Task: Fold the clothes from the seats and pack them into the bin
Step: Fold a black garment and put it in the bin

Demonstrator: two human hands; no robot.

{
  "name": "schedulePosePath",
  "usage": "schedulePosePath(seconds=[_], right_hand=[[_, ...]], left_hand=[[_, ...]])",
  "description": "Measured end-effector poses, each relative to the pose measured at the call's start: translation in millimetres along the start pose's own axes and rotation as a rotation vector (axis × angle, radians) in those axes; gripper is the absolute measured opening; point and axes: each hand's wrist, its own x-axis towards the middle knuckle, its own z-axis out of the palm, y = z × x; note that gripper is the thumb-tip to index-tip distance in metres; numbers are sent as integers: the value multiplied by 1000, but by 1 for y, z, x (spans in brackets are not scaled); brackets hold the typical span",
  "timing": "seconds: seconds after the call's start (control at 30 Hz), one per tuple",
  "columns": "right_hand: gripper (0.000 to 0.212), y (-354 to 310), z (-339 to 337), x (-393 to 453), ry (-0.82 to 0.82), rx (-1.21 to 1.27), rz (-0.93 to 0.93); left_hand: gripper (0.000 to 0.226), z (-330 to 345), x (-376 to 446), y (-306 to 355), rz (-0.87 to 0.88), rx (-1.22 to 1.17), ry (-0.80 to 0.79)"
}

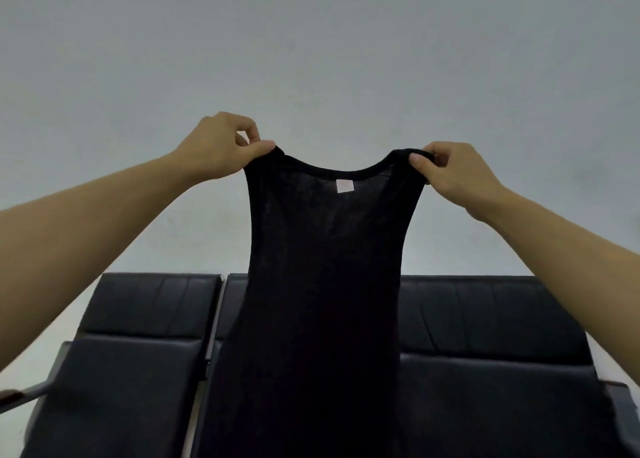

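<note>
A long black sleeveless top (322, 267) hangs upright in front of me, its neckline up and a small white label showing inside. My left hand (221, 146) pinches the left shoulder strap. My right hand (450, 170) pinches the right shoulder strap. Both arms are stretched forward and raised, holding the garment in the air above the seats. Its lower part runs out of the bottom of the view. No bin is in sight.
A row of black padded seats stands against a plain grey wall: one seat (138, 319) at the left, a wider stretch of seating (485, 336) behind and right of the garment. Metal armrests (38, 392) stick out at both ends.
</note>
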Motion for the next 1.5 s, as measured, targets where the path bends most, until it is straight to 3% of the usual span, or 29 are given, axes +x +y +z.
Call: schedulePosePath(seconds=[0.2,0.33,0.6,0.77,1.0,1.17,1.5], right_hand=[[21,-36,7,-36,-74,54,-71],[17,-46,18,-82,-90,13,-82],[19,-11,74,-194,-257,47,117],[15,22,106,-244,-458,23,128],[22,72,142,-266,-483,-84,234],[18,72,153,-269,-516,20,195],[18,44,146,-272,-647,-152,38]], left_hand=[[28,-6,-36,26,44,-72,-93],[27,9,-76,46,-22,-200,-135],[29,104,-191,29,-242,-331,-341],[29,157,-250,6,-243,-333,-456],[25,210,-273,-13,-498,-445,-375],[26,235,-280,-3,-456,-454,-426],[25,222,-285,2,-469,-451,-338]])
